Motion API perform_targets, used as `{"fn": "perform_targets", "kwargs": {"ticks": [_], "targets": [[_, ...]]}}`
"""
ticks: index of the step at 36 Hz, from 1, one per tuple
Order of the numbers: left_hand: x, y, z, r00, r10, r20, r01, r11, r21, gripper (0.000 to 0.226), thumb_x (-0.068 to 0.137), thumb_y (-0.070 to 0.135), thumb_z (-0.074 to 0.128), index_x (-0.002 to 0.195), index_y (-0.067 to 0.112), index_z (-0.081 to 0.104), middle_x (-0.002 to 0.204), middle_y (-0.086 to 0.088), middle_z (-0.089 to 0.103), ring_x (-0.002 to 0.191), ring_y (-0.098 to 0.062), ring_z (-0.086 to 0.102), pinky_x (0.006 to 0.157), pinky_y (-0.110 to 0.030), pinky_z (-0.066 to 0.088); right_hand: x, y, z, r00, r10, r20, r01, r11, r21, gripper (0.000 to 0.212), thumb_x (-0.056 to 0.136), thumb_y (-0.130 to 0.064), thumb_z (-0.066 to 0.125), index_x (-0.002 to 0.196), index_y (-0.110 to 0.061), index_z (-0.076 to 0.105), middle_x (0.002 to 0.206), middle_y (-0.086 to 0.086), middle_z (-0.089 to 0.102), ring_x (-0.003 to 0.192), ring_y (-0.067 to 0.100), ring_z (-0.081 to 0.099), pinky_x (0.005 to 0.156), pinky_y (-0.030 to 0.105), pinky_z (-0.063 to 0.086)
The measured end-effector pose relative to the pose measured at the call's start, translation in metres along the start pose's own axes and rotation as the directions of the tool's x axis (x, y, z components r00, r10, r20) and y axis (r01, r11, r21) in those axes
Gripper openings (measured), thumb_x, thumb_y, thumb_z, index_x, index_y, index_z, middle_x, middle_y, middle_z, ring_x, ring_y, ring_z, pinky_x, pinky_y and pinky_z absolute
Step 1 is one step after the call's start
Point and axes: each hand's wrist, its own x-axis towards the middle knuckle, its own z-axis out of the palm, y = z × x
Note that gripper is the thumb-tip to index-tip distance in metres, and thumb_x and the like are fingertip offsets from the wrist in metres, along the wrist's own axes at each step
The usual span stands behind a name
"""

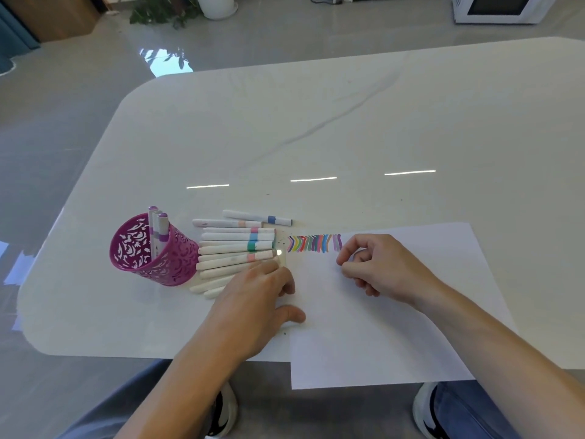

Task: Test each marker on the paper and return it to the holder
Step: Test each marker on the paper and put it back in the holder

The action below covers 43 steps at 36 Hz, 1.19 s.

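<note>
A pink cut-out holder [148,251] stands at the left of the table with three purple-capped markers [157,229] upright in it. Several white markers [234,245] lie in a row right of the holder, with coloured bands. My left hand [259,296] lies over the near end of that row, its fingertips touching the markers and its thumb on the table. The white paper [395,327] carries a row of coloured strokes [313,243] at its top left. My right hand [376,264] rests on the paper just right of the strokes, fingers loosely curled, holding nothing I can see.
The white table [316,122] has rounded corners, and its near edge runs just under my forearms. The paper overhangs that edge. My legs and shoes [427,413] are below. A plant pot [217,6] and a white appliance [497,9] stand on the floor far behind.
</note>
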Motion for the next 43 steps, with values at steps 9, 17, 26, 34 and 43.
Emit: {"fn": "perform_targets", "kwargs": {"ticks": [9, 17, 26, 34, 43], "targets": [[-0.003, 0.002, 0.0, 0.995, 0.065, 0.07, -0.069, 0.996, 0.051, 0.027, 0.09, 0.054, 0.062, 0.094, 0.027, 0.066, 0.093, 0.014, 0.058, 0.085, -0.008, 0.052, 0.076, -0.025, 0.047, 0.0, 0.0, 0.001, 1.0, -0.002, -0.008, 0.002, 1.0, -0.003, 0.006, 0.086, -0.004, 0.065, 0.089, -0.008, 0.068, 0.053, -0.005, 0.058, 0.051, 0.018, 0.052, 0.05, 0.027, 0.044], [-0.004, 0.008, 0.007, 0.986, 0.115, 0.123, -0.125, 0.99, 0.073, 0.03, 0.091, 0.057, 0.058, 0.1, 0.03, 0.064, 0.099, 0.013, 0.058, 0.095, -0.008, 0.05, 0.079, -0.022, 0.045, 0.002, 0.002, 0.001, 1.0, -0.006, -0.01, 0.006, 1.0, -0.004, 0.006, 0.086, -0.005, 0.065, 0.088, -0.009, 0.069, 0.054, -0.003, 0.059, 0.052, 0.02, 0.054, 0.051, 0.028, 0.045], [-0.001, 0.008, -0.001, 0.947, -0.024, 0.322, 0.006, 0.998, 0.056, 0.032, 0.077, 0.043, 0.08, 0.085, 0.033, 0.051, 0.088, 0.014, 0.057, 0.084, -0.009, 0.056, 0.062, -0.013, 0.032, 0.002, 0.002, 0.001, 1.0, 0.001, -0.01, -0.001, 1.0, -0.005, 0.005, 0.085, -0.006, 0.066, 0.088, -0.01, 0.069, 0.055, -0.003, 0.06, 0.054, 0.021, 0.055, 0.052, 0.029, 0.045], [-0.003, 0.006, 0.001, 0.976, 0.031, 0.214, -0.026, 0.999, -0.023, 0.019, 0.085, 0.039, 0.074, 0.098, 0.029, 0.066, 0.087, 0.015, 0.062, 0.079, -0.006, 0.057, 0.068, -0.011, 0.041, 0.002, 0.002, 0.0, 1.0, 0.004, -0.012, -0.005, 1.0, -0.006, 0.005, 0.086, -0.006, 0.066, 0.089, -0.01, 0.069, 0.053, -0.004, 0.06, 0.053, 0.021, 0.055, 0.053, 0.03, 0.045], [0.007, 0.014, -0.011, 0.991, -0.094, -0.099, 0.052, 0.93, -0.365, 0.008, 0.084, 0.031, 0.077, 0.092, 0.032, 0.075, 0.074, 0.016, 0.068, 0.073, 0.0, 0.064, 0.068, -0.013, 0.052, -0.001, -0.001, -0.001, 0.999, -0.019, 0.03, 0.019, 1.0, -0.002, 0.002, 0.089, -0.01, 0.07, 0.089, -0.012, 0.069, 0.057, -0.001, 0.063, 0.052, 0.018, 0.056, 0.055, 0.03, 0.048]]}}
